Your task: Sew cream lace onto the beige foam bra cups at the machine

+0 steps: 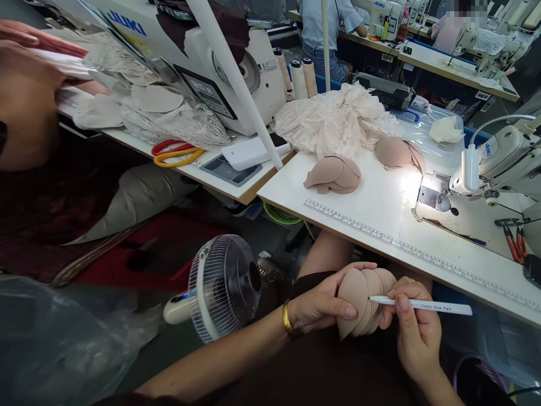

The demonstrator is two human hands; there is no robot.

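Holding a stack of beige foam bra cups [359, 293] low over the lap, just under the edge of the sewing table [380, 225], the left hand [321, 307] is clamping its thumb and fingers around the stack, probably so that the curved top cup is not sliding under pressure. The right hand [412, 332] is pinching a white marking pen [426, 306] between thumb and fingers (the grip is like for writing), and the pen tip is touching the top cup. A second cup stack [333, 175] is lying on the table beside a heap of lace [338, 121], within easy reach. A small fan [222, 287] is standing near the knee.
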